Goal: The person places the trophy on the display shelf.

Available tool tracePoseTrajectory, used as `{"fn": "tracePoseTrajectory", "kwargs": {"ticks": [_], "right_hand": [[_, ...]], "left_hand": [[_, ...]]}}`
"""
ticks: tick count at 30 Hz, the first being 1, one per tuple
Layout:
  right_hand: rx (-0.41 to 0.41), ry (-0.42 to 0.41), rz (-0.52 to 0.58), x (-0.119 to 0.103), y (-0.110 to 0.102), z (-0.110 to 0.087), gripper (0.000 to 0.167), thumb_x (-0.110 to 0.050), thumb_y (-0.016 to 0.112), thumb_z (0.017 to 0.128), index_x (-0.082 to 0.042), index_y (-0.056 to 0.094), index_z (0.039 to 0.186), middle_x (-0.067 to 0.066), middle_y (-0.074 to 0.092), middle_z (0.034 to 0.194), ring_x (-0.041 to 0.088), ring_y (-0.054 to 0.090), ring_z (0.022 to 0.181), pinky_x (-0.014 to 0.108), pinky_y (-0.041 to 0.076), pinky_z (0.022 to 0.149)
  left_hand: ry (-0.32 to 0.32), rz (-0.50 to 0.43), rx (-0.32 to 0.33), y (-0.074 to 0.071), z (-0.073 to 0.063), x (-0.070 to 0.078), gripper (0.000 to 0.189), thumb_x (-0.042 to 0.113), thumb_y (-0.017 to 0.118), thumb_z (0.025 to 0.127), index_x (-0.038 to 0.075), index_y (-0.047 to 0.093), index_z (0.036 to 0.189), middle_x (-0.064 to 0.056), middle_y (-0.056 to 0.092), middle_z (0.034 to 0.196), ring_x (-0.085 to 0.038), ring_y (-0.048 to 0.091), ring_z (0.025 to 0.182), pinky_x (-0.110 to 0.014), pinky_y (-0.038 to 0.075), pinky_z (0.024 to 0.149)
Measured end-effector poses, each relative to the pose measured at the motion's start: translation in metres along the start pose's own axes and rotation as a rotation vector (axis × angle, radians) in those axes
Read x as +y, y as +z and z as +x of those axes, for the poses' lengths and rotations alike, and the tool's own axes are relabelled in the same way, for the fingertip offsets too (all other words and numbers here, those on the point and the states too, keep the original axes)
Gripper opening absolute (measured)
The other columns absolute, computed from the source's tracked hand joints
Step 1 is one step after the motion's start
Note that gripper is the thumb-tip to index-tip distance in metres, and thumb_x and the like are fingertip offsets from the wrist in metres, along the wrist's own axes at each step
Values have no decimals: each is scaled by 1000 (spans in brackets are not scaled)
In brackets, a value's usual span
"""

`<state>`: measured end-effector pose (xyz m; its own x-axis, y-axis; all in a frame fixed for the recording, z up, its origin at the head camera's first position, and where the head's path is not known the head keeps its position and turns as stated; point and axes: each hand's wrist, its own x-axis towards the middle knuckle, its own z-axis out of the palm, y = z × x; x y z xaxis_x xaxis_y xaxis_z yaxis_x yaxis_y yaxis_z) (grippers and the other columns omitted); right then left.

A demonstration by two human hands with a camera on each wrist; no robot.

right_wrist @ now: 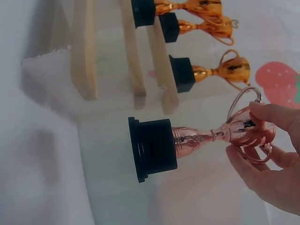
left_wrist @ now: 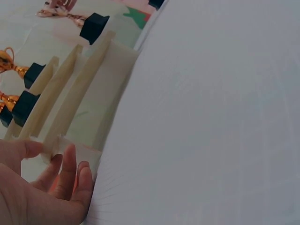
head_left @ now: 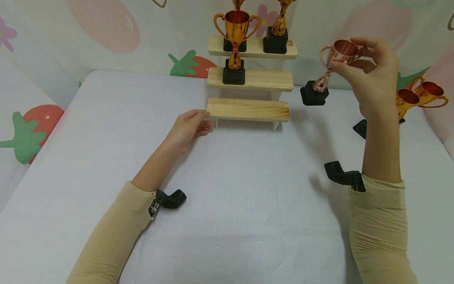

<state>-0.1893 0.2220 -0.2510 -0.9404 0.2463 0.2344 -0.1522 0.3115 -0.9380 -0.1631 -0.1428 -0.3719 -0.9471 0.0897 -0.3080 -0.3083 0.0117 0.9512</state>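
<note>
My right hand (head_left: 379,75) holds a rose-gold trophy cup (right_wrist: 243,129) by its bowl, thumb on one side and fingers on the other. The cup hangs tilted in the air to the right of a three-tier wooden display stand (head_left: 248,110), its black base (head_left: 314,93) lowest. With thumb and fingertips, my left hand (head_left: 188,130) grips the left end of the stand's bottom shelf (left_wrist: 79,98). On the middle shelf stands an orange-gold trophy (head_left: 235,47), upright near the left. The top shelf carries another trophy (head_left: 276,37) at its right and one partly hidden behind the middle one.
At the table's right edge, two more orange-gold trophies (head_left: 430,92) lean or lie together, partly hidden by my right forearm. A white cloth covers the table (head_left: 230,197). Behind the stand hangs a backdrop (head_left: 170,35) printed with strawberries and flowers.
</note>
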Motion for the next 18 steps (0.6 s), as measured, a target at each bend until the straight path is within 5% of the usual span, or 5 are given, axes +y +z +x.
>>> {"fn": "tracePoseTrajectory", "kwargs": {"ticks": [18], "right_hand": [[-22,-122,44,-13,5,-13,48,2,82,89,-14,68,132,-1,57,122,15,63,103,16,55,88]], "left_hand": [[-12,10,10,1,0,2,42,23,52,112,-3,55,145,3,67,93,-10,63,91,-15,54,80]]}}
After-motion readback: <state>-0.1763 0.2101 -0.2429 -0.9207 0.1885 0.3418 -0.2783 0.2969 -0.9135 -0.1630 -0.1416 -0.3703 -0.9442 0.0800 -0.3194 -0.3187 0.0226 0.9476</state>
